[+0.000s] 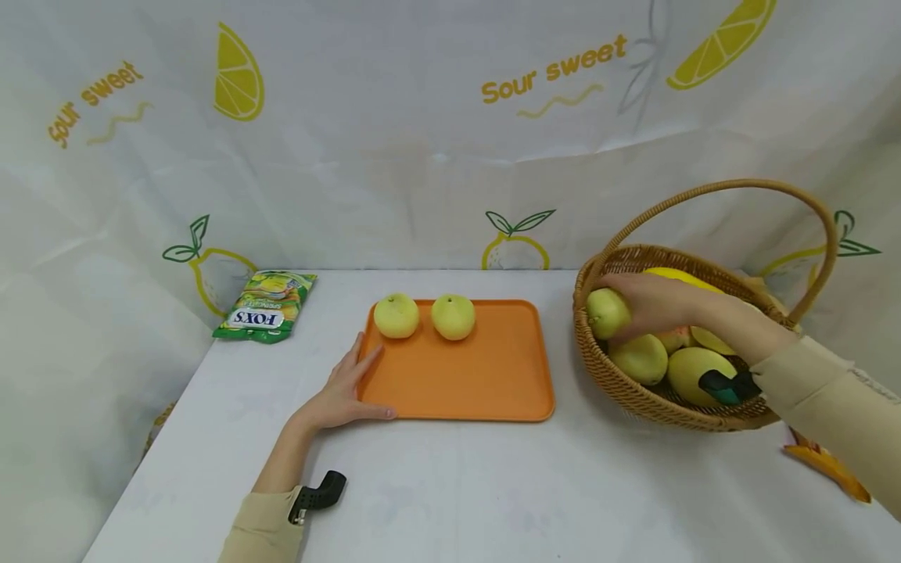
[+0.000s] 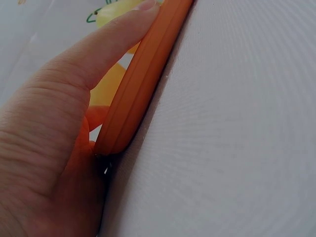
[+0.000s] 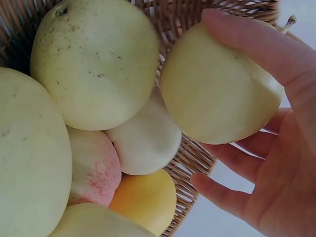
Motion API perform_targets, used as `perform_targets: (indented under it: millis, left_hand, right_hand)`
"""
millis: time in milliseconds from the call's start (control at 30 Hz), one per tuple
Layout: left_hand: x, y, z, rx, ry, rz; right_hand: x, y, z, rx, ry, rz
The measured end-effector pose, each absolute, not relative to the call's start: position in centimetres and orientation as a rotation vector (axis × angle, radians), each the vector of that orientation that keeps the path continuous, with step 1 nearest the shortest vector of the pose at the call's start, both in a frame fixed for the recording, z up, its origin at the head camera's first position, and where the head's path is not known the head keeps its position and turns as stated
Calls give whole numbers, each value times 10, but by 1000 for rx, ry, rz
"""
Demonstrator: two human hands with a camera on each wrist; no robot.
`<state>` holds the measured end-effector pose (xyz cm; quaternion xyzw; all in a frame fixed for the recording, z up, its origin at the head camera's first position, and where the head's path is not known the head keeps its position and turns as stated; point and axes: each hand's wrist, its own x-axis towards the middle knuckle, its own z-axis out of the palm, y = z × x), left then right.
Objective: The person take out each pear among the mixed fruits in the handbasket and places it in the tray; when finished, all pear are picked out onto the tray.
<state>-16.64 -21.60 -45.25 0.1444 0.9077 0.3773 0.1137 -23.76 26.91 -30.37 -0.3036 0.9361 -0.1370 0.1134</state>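
My right hand [image 1: 651, 301] holds a round yellow-green pear [image 1: 607, 314] at the left rim of the wicker basket [image 1: 612, 395]. In the right wrist view the thumb lies across the held pear [image 3: 217, 89], with fingers behind it. Other fruit lies below, including a speckled pear [image 3: 94, 64], a pink-blushed peach [image 3: 96, 165] and a yellow-orange fruit [image 3: 145, 200]. My left hand [image 1: 341, 396] rests at the left end of the orange tray [image 1: 464, 383], its fingers spread and its thumb on the front rim. Two similar pears [image 1: 396, 316] sit at the tray's back left.
A green Fox's candy bag [image 1: 267, 306] lies at the table's back left. The basket's tall handle [image 1: 739, 184] arches over the fruit. An orange packet [image 1: 829, 469] is partly hidden beneath the right sleeve. Behind the table hangs a lemon-print cloth [image 1: 394, 156].
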Motion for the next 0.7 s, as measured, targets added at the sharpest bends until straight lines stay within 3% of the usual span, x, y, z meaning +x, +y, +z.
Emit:
perform_targets:
  millis: [700]
  left_hand:
    - [-167, -215, -453, 436, 2660, 1099]
  right_hand:
    - [-187, 281, -275, -494, 2681, -781]
